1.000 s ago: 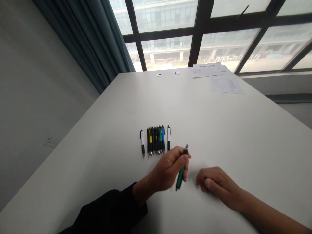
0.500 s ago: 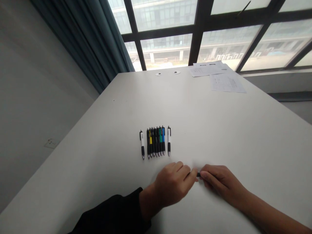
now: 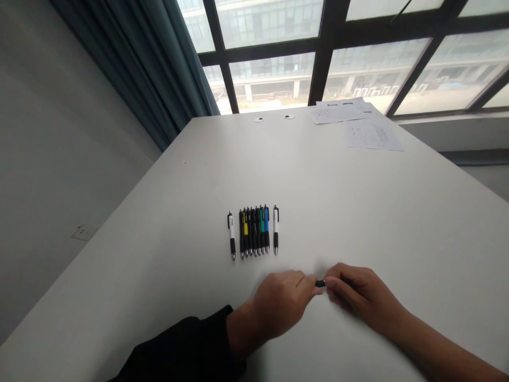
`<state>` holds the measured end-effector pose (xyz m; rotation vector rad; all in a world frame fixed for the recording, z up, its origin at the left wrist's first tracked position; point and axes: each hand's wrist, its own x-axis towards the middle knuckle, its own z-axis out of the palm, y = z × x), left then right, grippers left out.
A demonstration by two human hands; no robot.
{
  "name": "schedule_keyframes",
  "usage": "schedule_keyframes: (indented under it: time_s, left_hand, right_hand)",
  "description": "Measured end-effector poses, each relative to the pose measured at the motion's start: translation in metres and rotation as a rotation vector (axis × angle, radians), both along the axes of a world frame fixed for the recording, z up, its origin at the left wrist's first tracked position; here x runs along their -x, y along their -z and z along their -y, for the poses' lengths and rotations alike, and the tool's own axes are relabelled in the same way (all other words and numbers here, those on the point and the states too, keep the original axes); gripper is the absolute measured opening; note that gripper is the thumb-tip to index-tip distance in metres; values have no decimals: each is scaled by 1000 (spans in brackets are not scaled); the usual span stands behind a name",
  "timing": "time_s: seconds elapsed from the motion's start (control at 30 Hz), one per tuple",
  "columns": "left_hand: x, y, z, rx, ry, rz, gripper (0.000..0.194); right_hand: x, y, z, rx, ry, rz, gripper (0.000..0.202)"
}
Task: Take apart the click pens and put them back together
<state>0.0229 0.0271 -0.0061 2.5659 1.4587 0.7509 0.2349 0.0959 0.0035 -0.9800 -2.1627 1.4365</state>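
Note:
My left hand (image 3: pixel 283 300) is closed round a pen (image 3: pixel 320 284), of which a short black part shows between the hands. The fingertips of my right hand (image 3: pixel 358 294) pinch its other end; the rest of the pen is hidden. Beyond my left hand, several pens (image 3: pixel 254 232) lie side by side, mostly black, with a yellow, a green and a blue one among them. A white pen (image 3: pixel 231 236) lies apart to the left of this row, and another white pen (image 3: pixel 276 231) to the right.
The white table (image 3: pixel 222 180) carries loose printed papers (image 3: pixel 371 132) at its far right. Two round fittings lie near the far edge, by the window. A blue curtain (image 3: pixel 159 69) hangs at the left beside the wall, which has a socket (image 3: pixel 83 232).
The fingers of my left hand have curled in more around the pen. A little more of its black part shows between my hands. The pens on the table have not moved.

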Motion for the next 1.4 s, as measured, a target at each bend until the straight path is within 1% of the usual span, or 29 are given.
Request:
schedule_keyframes:
  time_s: [0.03, 0.13, 0.2, 0.23, 0.27, 0.37, 0.43, 0.5, 0.57, 0.67, 0.7, 0.8, 0.9, 1.07, 1.13, 1.17, 1.23, 1.27, 1.33, 1.4]
  left_hand:
    - [0, 0, 0, -11, 4, -10, 31]
    - [1, -1, -1, -41, -2, -20, 27]
    - [2, -2, -2, -53, -11, -9, 25]
    - [2, -2, -2, -60, -12, -3, 25]
    - [2, -2, -3, -66, -9, -1, 25]
    - [3, 0, -3, -77, 6, -12, 27]
    - [3, 0, -4, -81, 12, -16, 25]
    - [4, 1, -4, -89, 19, -14, 23]
    - [4, 1, -5, -103, 30, -15, 23]
    - [4, 1, -6, -121, 47, -34, 24]
    - [4, 1, -6, -123, 49, -48, 25]
    - [5, -1, -8, -132, 59, -94, 25]
    - [5, -2, -10, -130, 82, -119, 26]
    - [6, -1, -12, -119, 102, -120, 27]
    - [8, -1, -13, -123, 114, -122, 28]
    - [8, -1, -13, -126, 121, -122, 29]
    - [9, -2, -14, -137, 122, -126, 26]
    - [9, -2, -14, -143, 117, -132, 25]
    - [9, -2, -14, -158, 92, -147, 27]
    - [7, -2, -14, -174, 70, -161, 29]
  right_hand:
    - [0, 0, 0, -11, -7, -15, 34]
    - [0, 0, 0, 15, 2, -66, 20]
    - [1, 0, 0, 77, 19, -30, 25]
    - [1, 0, 0, 90, 21, -3, 23]
    - [1, 0, 1, 86, 16, 12, 21]
    - [0, -1, 1, 39, -12, 2, 24]
    - [-1, -1, 2, 60, -15, -11, 21]
    - [-1, -2, 2, 74, -10, -6, 26]
    - [-1, -2, 1, 44, -14, 14, 21]
    - [-1, -1, 0, -43, -21, 25, 26]
    - [-1, -1, 0, -62, -20, 17, 24]
    - [-2, 1, 0, -117, -33, -70, 15]
    - [-3, 3, -1, -177, -79, -163, 13]
    - [-6, 5, 0, -275, -96, -153, 16]
    - [-7, 4, 1, -262, -111, -127, 10]
    - [-7, 3, 2, -234, -107, -104, 13]
    - [-7, 1, 2, -170, -81, -51, 26]
    - [-6, 0, 1, -155, -74, -25, 26]
    - [-5, -1, 0, -172, -89, 8, 17]
    - [-4, -2, -2, -213, -108, 26, 23]
